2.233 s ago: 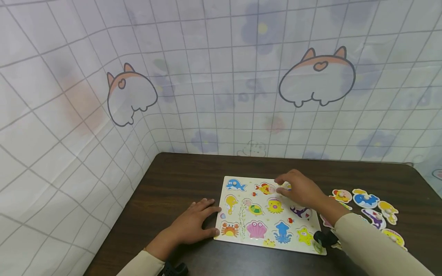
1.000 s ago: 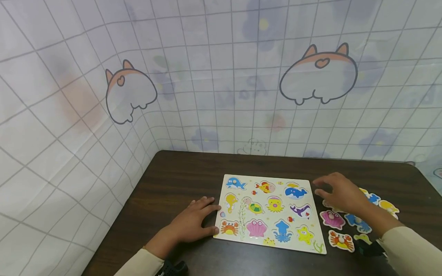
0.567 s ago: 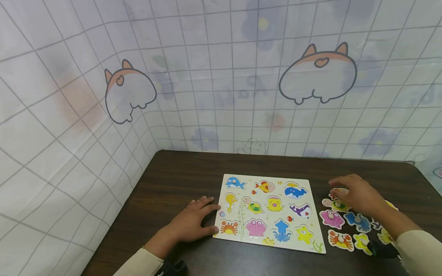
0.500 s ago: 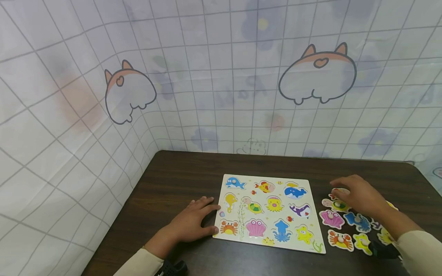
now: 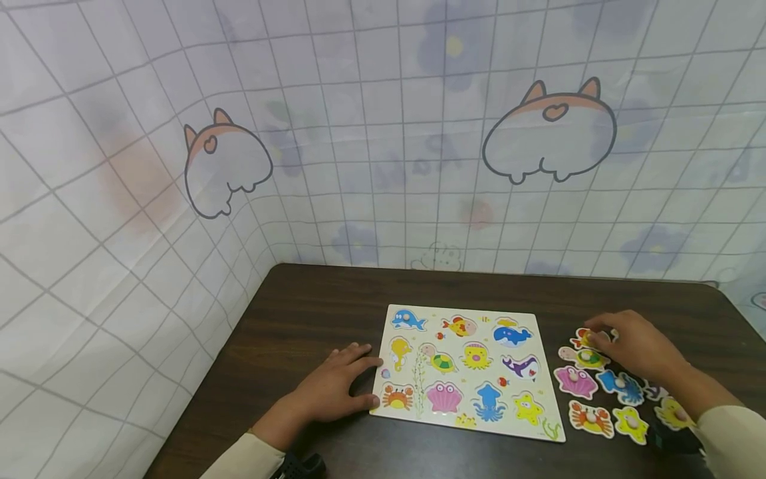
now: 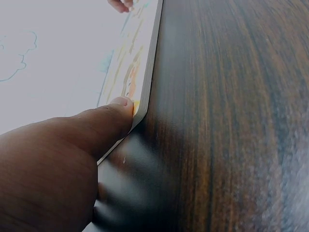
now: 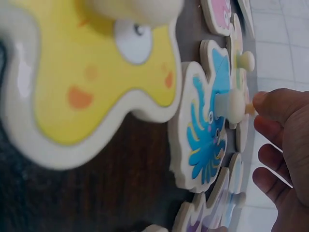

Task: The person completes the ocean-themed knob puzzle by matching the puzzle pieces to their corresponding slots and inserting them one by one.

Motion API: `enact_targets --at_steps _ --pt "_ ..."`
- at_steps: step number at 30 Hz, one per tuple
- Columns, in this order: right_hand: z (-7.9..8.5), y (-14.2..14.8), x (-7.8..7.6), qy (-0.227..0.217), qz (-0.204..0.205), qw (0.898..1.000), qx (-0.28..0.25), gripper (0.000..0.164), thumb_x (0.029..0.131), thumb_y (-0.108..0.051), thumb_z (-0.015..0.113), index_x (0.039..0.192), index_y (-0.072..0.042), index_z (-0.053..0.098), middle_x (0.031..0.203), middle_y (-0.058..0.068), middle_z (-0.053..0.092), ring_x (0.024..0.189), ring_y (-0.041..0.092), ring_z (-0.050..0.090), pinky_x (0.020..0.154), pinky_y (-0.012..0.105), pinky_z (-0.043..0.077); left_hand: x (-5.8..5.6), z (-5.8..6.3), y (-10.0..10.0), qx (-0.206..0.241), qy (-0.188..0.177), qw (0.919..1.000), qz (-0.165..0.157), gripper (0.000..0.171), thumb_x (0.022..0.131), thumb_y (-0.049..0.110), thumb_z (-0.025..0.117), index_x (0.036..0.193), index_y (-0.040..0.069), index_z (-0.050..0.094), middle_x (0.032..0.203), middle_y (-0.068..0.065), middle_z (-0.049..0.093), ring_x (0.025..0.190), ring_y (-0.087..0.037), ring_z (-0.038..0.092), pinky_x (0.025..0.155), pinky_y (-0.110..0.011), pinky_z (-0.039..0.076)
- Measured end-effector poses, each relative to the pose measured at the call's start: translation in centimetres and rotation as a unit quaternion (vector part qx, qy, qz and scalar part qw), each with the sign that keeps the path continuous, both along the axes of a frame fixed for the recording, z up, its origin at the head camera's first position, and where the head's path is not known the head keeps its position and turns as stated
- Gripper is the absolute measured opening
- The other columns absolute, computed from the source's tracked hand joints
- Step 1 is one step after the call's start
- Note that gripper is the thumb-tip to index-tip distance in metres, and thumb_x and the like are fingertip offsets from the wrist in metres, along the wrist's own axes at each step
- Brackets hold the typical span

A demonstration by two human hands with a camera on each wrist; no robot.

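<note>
A white peg puzzle board (image 5: 469, 389) with sea-animal pictures lies flat; a blue dolphin piece (image 5: 409, 320) with a knob sits in its top-left slot. My left hand (image 5: 335, 386) rests at the board's left edge, fingers spread, its thumb (image 6: 120, 107) against the corner. Right of the board, my right hand (image 5: 637, 342) pinches the fish puzzle piece (image 5: 580, 338) by its knob, hiding part of it. The turtle piece (image 5: 585, 359) lies just in front, then the pink shell piece (image 5: 568, 382) and blue squid piece (image 7: 207, 130). Thumb and knob meet in the right wrist view.
Nearer me lie the crab piece (image 5: 583, 418), starfish piece (image 5: 625, 419) and a yellow piece (image 5: 670, 409). A purple whale piece (image 5: 653, 391) is partly under my right forearm. A patterned white curtain (image 5: 371, 166) stands behind the dark wooden table (image 5: 317, 306).
My right hand has left the board's upper right corner, moved right to the loose pieces and closed its fingertips on the fish piece's knob. The left hand has stayed at the board's edge.
</note>
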State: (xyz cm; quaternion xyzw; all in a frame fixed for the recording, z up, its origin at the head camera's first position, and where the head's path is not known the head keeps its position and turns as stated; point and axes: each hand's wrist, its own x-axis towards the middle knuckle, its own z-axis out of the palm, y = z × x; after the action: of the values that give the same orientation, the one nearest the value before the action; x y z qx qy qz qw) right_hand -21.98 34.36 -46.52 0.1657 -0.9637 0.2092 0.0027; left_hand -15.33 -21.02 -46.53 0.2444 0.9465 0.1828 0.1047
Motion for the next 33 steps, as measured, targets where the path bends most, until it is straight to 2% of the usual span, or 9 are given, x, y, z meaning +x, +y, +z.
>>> enact_targets --at_steps 6,13,20,26,33 --pt "-0.4 0.2 -0.1 0.001 0.002 1.0 0.007 0.025 0.095 -0.018 0.074 0.115 -0.004 0.075 0.105 0.01 0.073 0.095 0.034 0.069 0.078 0.06 0.055 0.0 -0.1 0.0 -0.002 -0.001 1.0 0.002 0.069 0.092 0.059 0.068 0.151 0.028 0.051 0.163 -0.007 0.036 0.152 -0.033 0.027 0.12 -0.06 0.022" --pt "-0.5 -0.1 -0.1 -0.002 0.003 1.0 -0.002 0.02 0.094 -0.013 0.073 0.111 -0.003 0.076 0.102 0.01 0.072 0.087 0.025 0.066 0.073 0.053 0.056 -0.1 -0.3 0.0 -0.002 -0.005 1.0 0.001 0.07 0.092 0.061 0.068 0.152 0.028 0.05 0.163 -0.007 0.035 0.152 -0.033 0.027 0.12 -0.059 0.021" --pt "0.0 -0.7 -0.4 0.028 0.018 0.999 0.003 0.016 0.093 -0.012 0.075 0.107 -0.005 0.079 0.101 0.008 0.075 0.087 0.022 0.068 0.074 0.053 0.058 -0.1 -0.6 0.0 -0.008 -0.003 0.9999 0.005 0.07 0.092 0.062 0.067 0.151 0.03 0.05 0.163 -0.005 0.036 0.152 -0.032 0.026 0.121 -0.058 0.021" --pt "0.9 -1.7 -0.4 0.056 0.036 0.998 0.002 0.014 0.092 -0.012 0.077 0.104 -0.009 0.081 0.099 0.003 0.076 0.084 0.016 0.066 0.072 0.047 0.058 -0.1 -0.5 0.0 -0.004 0.002 1.0 0.004 0.069 0.092 0.06 0.068 0.151 0.028 0.051 0.162 -0.007 0.036 0.152 -0.033 0.027 0.12 -0.059 0.021" --pt "1.5 -3.1 -0.2 0.07 0.043 0.997 -0.001 0.011 0.092 -0.013 0.078 0.102 -0.013 0.081 0.096 -0.005 0.074 0.094 0.024 0.061 0.079 0.053 0.054 0.0 -0.3 0.0 -0.002 0.003 1.0 0.001 0.069 0.092 0.06 0.068 0.151 0.028 0.051 0.162 -0.007 0.037 0.152 -0.034 0.027 0.12 -0.059 0.022"
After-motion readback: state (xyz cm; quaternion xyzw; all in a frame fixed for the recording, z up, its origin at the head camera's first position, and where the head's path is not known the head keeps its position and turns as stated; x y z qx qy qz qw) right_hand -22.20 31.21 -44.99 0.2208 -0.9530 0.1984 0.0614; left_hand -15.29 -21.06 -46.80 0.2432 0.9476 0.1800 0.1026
